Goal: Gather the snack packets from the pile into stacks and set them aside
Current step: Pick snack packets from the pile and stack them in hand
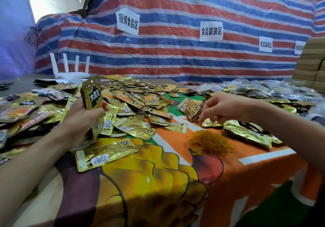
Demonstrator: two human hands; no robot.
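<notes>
A red, white & blue striped tarp [175, 64] filled the bkgd, w/ paper signs [128, 21] taped to it. Below it stood a table under a bright orange printed cloth [246, 170]. A wide pile of gold snack packets [140, 94] covered its far & left parts. At right, flat stacks [246, 134] lay on the cloth, apart from the pile. The person's left hand [84, 112] was clenched round a stack of packets [92, 93], held upright over the pile's near edge. The right hand [221, 106] hovered, fingers curled down, just above a lone packet [211, 123] (whether it pinched anything, I couldn't tell). A clump of orange rubber bands [210, 144] sat on the cloth near the right hand.
</notes>
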